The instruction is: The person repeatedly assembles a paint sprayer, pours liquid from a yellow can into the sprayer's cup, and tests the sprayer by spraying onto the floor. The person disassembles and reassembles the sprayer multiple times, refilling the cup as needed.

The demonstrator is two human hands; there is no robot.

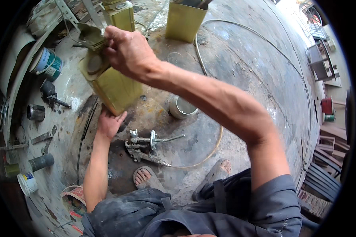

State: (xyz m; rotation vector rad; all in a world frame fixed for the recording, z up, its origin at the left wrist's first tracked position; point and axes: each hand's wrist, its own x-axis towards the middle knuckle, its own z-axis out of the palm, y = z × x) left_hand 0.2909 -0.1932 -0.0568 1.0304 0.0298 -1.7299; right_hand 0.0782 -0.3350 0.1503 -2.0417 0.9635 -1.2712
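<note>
A yellow-green rectangular metal can (116, 89) is tilted at the left of the middle, with a round cap on its top. My left hand (110, 123) is under its lower end, fingers pressed against the bottom. My right hand (126, 49) reaches across and is closed at the can's top; its fingers partly hide what they grip. An olive, cup-like metal piece (91, 34) sticks up beside those fingers; I cannot tell whether it belongs to the can. Below lies a metal spray gun (144, 148) with a hose. To its upper right stands a small round pot (183, 107).
Two more yellow-green cans, one capped (120, 17) and one cut open (182, 23), stand at the back. At left are a paint bucket (47, 64), a dark brush (51, 91), a black cup (35, 112) and a white tub (27, 183). A hose (261, 36) curves over the floor.
</note>
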